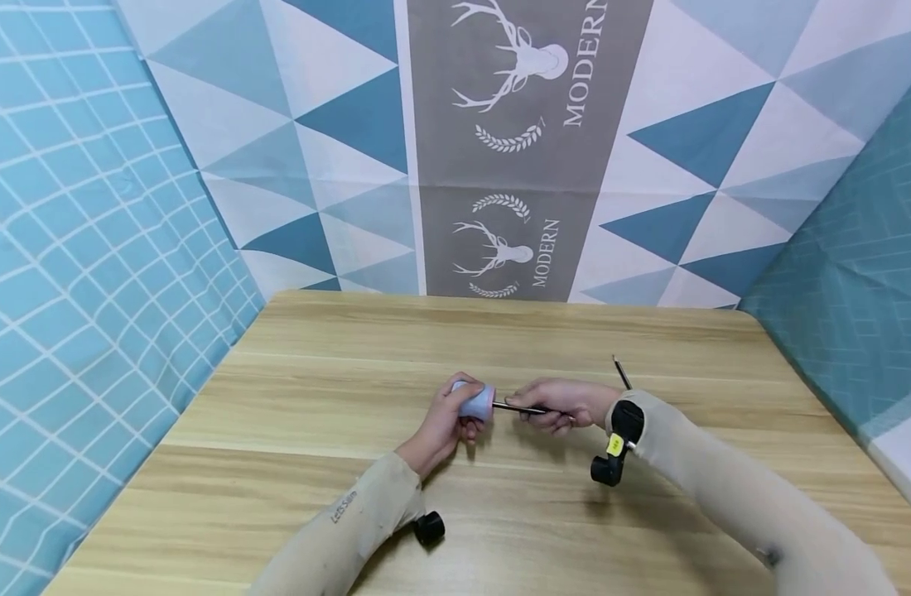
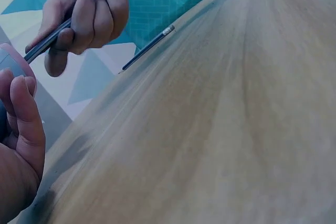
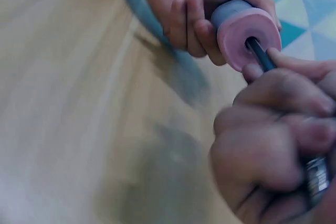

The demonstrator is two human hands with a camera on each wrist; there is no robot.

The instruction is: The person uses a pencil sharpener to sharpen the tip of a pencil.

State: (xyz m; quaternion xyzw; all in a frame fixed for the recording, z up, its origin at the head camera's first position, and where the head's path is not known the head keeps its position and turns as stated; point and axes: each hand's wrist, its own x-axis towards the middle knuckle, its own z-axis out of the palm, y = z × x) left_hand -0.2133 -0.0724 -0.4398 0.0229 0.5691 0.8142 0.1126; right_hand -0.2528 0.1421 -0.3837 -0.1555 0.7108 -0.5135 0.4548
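My left hand (image 1: pixel 442 422) grips a light-blue pencil sharpener (image 1: pixel 474 401) with a pink end, its fingers wrapped round the body. That pink end (image 3: pixel 235 40) faces my right hand and has a round hole. A dark pencil (image 1: pixel 513 407) has one tip inside the hole, held nearly level above the table. My right hand (image 1: pixel 556 402) holds the pencil, thumb along the shaft and fingers curled round it; a silvery band (image 3: pixel 317 174) shows near its back end in the right wrist view. The tip inside the sharpener is hidden.
A second dark pencil (image 2: pixel 148 49) lies on the wooden table (image 1: pixel 336 372), just beyond my right wrist. Patterned cloth (image 1: pixel 351 149) hangs behind the far table edge, with blue gridded cloth (image 1: pixel 90 248) to the left. Small black cameras (image 1: pixel 429 528) are strapped to both wrists.
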